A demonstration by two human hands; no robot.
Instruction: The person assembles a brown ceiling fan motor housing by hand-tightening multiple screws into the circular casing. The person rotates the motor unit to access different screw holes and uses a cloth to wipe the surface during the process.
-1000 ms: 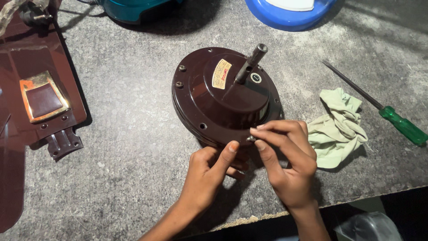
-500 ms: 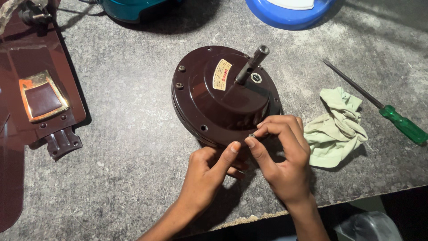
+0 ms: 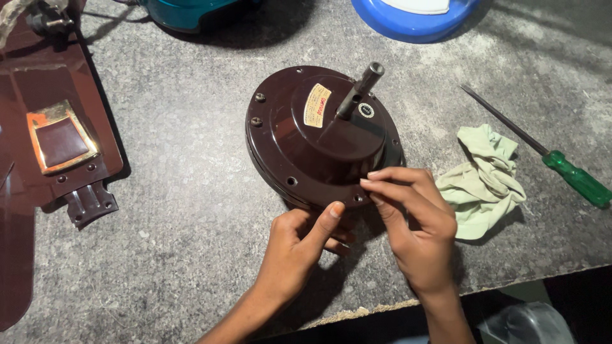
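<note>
A round dark-brown fan motor housing lies on the grey stone table, its metal shaft sticking up at a slant beside a pale label. My left hand grips the housing's near rim, thumb on top and fingers curled under it. My right hand comes in from the right, thumb and forefinger pinched together on the rim by a screw hole. Whether anything small sits between those fingertips is hidden.
A crumpled pale-green cloth lies right of the housing, with a green-handled screwdriver beyond it. Brown fan blades with a bracket lie at the left. A blue round object and a teal object sit at the back. The table edge runs near my wrists.
My right hand's fingertips have shifted slightly up and left along the rim. My left hand keeps its hold; the housing stays in place.
</note>
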